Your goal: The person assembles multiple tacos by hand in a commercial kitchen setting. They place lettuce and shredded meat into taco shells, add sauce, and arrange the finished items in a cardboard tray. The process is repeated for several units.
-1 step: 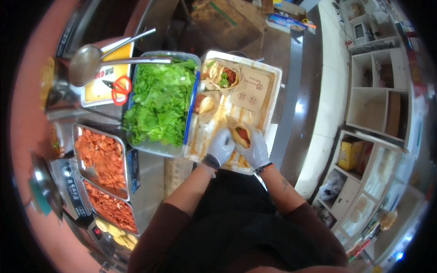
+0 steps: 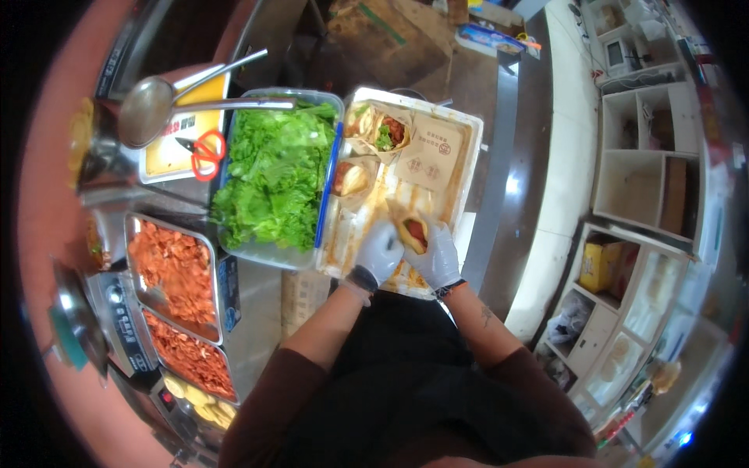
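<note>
A filled bun with reddish meat and a bit of green sits in a brown paper sleeve above the white tray. My right hand, in a clear glove, is closed round the bun's right side. Close against its left side is my left hand, also gloved, its fingers curled in; what they hold, if anything, is hidden. Farther back in the tray stand a paper-wrapped bun with meat and greens and another wrapped bun. A stack of printed paper sleeves lies at the tray's right.
Left of the tray is a blue-edged plastic box of lettuce. Red-handled scissors and a metal ladle lie beyond it. Two metal trays of chopped meat stand at the left, with pale round slices below. Shelves line the right.
</note>
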Tool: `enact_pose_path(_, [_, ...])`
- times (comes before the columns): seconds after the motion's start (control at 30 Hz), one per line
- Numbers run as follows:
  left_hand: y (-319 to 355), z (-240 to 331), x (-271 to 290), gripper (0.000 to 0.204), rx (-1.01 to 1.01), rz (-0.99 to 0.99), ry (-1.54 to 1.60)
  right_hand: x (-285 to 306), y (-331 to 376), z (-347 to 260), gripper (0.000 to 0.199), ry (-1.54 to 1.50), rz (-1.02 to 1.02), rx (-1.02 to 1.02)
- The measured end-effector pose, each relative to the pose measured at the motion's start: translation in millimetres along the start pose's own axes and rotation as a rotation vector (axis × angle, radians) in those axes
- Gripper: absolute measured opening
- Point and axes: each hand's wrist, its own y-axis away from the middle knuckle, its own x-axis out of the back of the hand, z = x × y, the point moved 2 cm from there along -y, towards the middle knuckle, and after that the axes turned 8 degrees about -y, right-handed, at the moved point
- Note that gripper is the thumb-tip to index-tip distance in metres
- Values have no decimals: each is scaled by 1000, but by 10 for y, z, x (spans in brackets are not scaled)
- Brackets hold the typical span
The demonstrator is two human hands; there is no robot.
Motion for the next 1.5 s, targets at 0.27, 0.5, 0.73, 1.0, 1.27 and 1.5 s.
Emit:
enact_pose_path(0.27, [212,-225,-148,24,168,123,356,-15,18,-266,71,11,130,7])
enact_pose_path(0.5, [187,-15,111,66,384,-104,694,-193,137,-132,57,-424,3,-33])
enact_pose_path(0.73, [70,211,281,51,417,-145,423,-351,67,23,25,-311,142,-235])
enact_pose_path(1.0, [20,-148,61,53,192,159,80,-164,90,-305,15,-319,98,-335])
enact_pose_path(1.27, [-62,-68,361,50,45,278,-48,-274,-24,-264,15,-810,122,-450])
enact_pose_path(1.5, [-185,-1,667,44,151,141,-9,-390,-534,-36,41,-414,216,-214])
